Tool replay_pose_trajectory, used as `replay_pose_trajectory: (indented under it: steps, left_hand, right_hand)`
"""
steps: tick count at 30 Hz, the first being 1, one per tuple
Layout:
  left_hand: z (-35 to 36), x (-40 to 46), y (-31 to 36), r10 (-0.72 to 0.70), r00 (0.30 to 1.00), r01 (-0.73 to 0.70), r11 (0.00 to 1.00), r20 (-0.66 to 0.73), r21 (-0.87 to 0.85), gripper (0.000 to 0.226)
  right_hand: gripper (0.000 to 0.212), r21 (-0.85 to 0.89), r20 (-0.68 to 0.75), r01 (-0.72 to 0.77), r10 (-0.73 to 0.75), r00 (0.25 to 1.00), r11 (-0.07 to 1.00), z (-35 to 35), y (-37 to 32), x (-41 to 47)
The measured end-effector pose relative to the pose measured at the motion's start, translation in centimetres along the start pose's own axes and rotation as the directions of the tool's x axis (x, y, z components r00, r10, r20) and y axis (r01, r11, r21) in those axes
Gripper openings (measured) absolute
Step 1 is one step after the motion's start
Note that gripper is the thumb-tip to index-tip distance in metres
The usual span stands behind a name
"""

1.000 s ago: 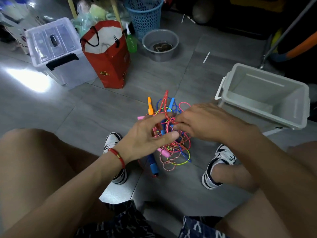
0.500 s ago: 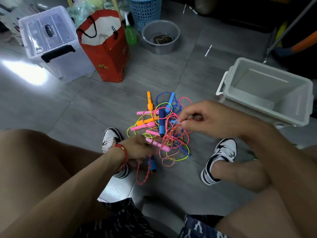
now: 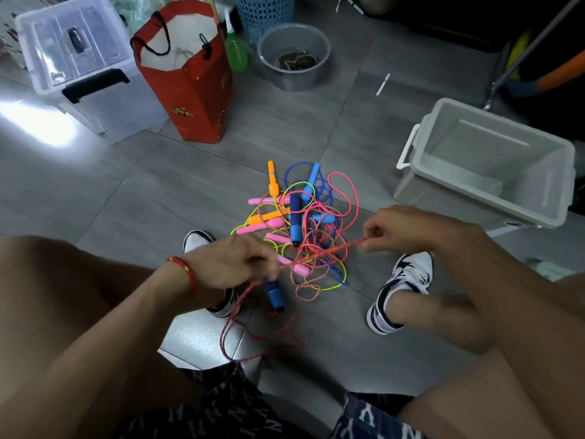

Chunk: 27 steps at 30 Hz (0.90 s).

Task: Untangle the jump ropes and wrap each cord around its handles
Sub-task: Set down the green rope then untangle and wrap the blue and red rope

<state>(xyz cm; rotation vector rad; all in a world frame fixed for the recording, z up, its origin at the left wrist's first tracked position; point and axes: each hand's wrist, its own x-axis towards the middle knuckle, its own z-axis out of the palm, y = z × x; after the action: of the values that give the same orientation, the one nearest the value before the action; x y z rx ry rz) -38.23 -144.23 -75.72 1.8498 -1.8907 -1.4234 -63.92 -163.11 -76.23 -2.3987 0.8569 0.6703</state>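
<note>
The tangle of jump ropes (image 3: pixel 300 229) lies on the grey floor (image 3: pixel 158 198), between the person's two shoes and in front of the knees. It has pink, orange and blue handles w/ cords in pink, yellow, blue and red-white twist, all crossed over each other.

A red-white cord (image 3: pixel 323 253) is stretched tight between both hands, above the pile. The left hand (image 3: pixel 231 264) grips it at the lower left end, fingers curled round it; below this hand the cord hangs down in a loose loop to the floor, approx. beside a dark blue handle (image 3: pixel 274 294). The right hand (image 3: pixel 402 228) pinches the other end of the stretch w/ thumb and fingertips, the rest of the fingers curled in.

At right, near the right hand, stands an open white bin (image 3: pixel 487 163). At the back: a red bag (image 3: pixel 186 80), a clear lidded box (image 3: pixel 79 64), a grey bowl (image 3: pixel 294 55).
</note>
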Motion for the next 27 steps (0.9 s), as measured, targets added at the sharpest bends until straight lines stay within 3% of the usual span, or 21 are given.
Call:
replay_pose_trajectory:
  steps: [2, 3, 4, 5, 6, 7, 8, 9, 11, 13, 15, 16, 18, 19, 20, 21, 22, 24, 25, 27]
  left_hand:
    - [0.3, -0.4, -1.3, -0.229, 0.974, 0.218, 0.924, -0.004, 0.313, 0.014]
    - [0.9, -0.3, -1.3, -0.281, 0.957, 0.279, 0.846, -0.064, 0.454, 0.012]
    - [1.6, 0.1, -0.9, -0.234, 0.965, 0.261, 0.837, -0.117, 0.481, 0.024]
    - [2.1, 0.6, 0.0, -0.116, 0.983, 0.165, 0.897, -0.142, 0.410, 0.037]
    - [2.4, 1.0, 1.1, 0.004, 0.988, 0.027, 0.980, -0.155, 0.197, 0.042]
    - [2.4, 1.4, 2.4, 0.087, 0.986, -0.094, 0.995, -0.145, -0.040, 0.035]
    - [2.4, 1.8, 3.2, 0.115, 0.986, -0.135, 0.976, -0.117, -0.174, 0.023]
    - [2.2, 1.9, 3.9, 0.129, 0.986, -0.148, 0.967, -0.104, -0.208, 0.016]
    - [1.5, 1.5, 4.0, 0.152, 0.978, -0.180, 0.960, -0.140, -0.214, 0.029]
    - [0.3, 0.7, 3.9, 0.187, 0.955, -0.260, 0.903, -0.231, -0.343, 0.032]
    - [-1.4, -0.2, 3.9, 0.156, 0.924, -0.309, 0.842, -0.350, -0.442, 0.032]
    - [-1.9, -0.3, 3.2, 0.127, 0.907, -0.298, 0.867, -0.401, -0.399, 0.032]
    - [-2.1, -0.1, 0.7, 0.046, 0.898, -0.078, 0.995, -0.437, -0.055, 0.027]
    - [-2.0, -0.2, -0.7, -0.026, 0.911, 0.118, 0.973, -0.412, 0.200, 0.024]
    - [-1.8, -0.5, -1.1, -0.123, 0.920, 0.258, 0.904, -0.372, 0.340, 0.030]
    - [-1.2, -0.4, -1.2, -0.175, 0.921, 0.295, 0.897, -0.348, 0.330, 0.045]
    - [-0.7, -0.3, -0.9, -0.143, 0.924, 0.225, 0.953, -0.355, 0.202, 0.061]
    - [0.1, 0.7, 1.8, 0.021, 0.896, -0.065, 0.994, -0.443, -0.085, 0.077]
    - [0.2, 1.3, 3.2, 0.063, 0.885, -0.145, 0.979, -0.462, -0.143, 0.070]
    - [0.3, 2.3, 4.5, 0.079, 0.896, -0.166, 0.972, -0.437, -0.165, 0.025]
  right_hand:
    - [0.023, 0.007, -0.044, 0.065, -0.065, 0.997, 0.998, -0.2, -0.4, -0.4]
    - [0.019, 0.085, -0.081, 0.155, -0.148, 0.986, 0.984, -0.3, -1.6, -0.7]
    - [0.017, 0.141, -0.112, 0.250, -0.236, 0.965, 0.958, -0.4, -3.2, -1.0]
    - [0.017, 0.160, -0.131, 0.326, -0.308, 0.942, 0.932, -0.4, -4.9, -1.3]
    - [0.019, 0.152, -0.153, 0.385, -0.363, 0.919, 0.910, -0.2, -6.3, -1.5]
    - [0.020, 0.117, -0.184, 0.412, -0.388, 0.903, 0.904, 0.0, -7.0, -1.3]
    - [0.025, 0.056, -0.217, 0.403, -0.383, 0.898, 0.913, 0.2, -7.1, -0.9]
    - [0.033, -0.018, -0.245, 0.373, -0.366, 0.898, 0.928, 0.4, -6.7, -0.5]
    - [0.047, -0.143, -0.216, 0.262, -0.288, 0.933, 0.954, 0.5, -4.2, 0.8]
    - [0.034, -0.148, -0.066, 0.103, -0.113, 0.991, 0.984, 1.0, -0.7, 2.0]
    - [0.026, -0.073, 0.012, -0.012, 0.013, 1.000, 0.997, 1.5, 1.6, 2.5]
    - [0.027, -0.016, -0.022, -0.019, 0.019, 1.000, 1.000, 1.4, 2.2, 2.7]
    - [0.026, 0.118, -0.168, 0.075, -0.054, 0.984, 0.990, 0.3, 1.7, 2.3]
    - [0.026, 0.161, -0.270, 0.165, -0.117, 0.956, 0.973, -0.6, 0.8, 1.9]
    - [0.027, 0.163, -0.361, 0.258, -0.185, 0.914, 0.952, -1.6, -0.6, 1.4]
    - [0.027, 0.131, -0.423, 0.338, -0.256, 0.869, 0.932, -2.7, -2.0, 0.8]
    - [0.025, 0.064, -0.459, 0.396, -0.325, 0.827, 0.916, -3.5, -3.3, 0.4]
    - [0.026, -0.049, -0.455, 0.429, -0.403, 0.794, 0.902, -4.1, -5.1, 0.2]
    - [0.030, -0.083, -0.440, 0.427, -0.418, 0.795, 0.900, -4.1, -5.6, 0.4]
    - [0.034, -0.105, -0.443, 0.445, -0.443, 0.780, 0.889, -4.0, -5.9, 0.9]
